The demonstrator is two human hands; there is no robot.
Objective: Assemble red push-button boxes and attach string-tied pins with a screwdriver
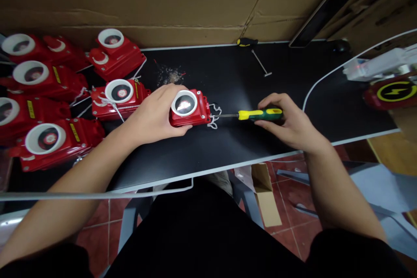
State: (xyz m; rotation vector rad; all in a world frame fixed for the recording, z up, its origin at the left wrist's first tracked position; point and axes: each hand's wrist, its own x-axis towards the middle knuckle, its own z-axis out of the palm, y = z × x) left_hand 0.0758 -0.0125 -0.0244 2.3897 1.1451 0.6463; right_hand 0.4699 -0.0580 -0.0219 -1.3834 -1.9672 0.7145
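On the black tabletop (208, 147) my left hand (156, 115) grips a red box-like device (199, 110) with a round white-rimmed window on its upper face. In my right hand (288, 124) is a screwdriver (259, 114) with a yellow and green handle. Its thin shaft points left, and the tip meets the device's right end or is very close to it; exact contact cannot be made out. A pale cord (214, 117) lies in loops at that same end. The left part of the device is hidden under my left hand.
Several similar red devices (52, 139) crowd the table's left side, one (120, 95) just beside my left wrist. Wire scraps (170, 74) lie behind my left hand. A small screwdriver (247, 42) and a T-shaped metal tool (261, 63) lie farther back. A white cable (325, 76) crosses at right.
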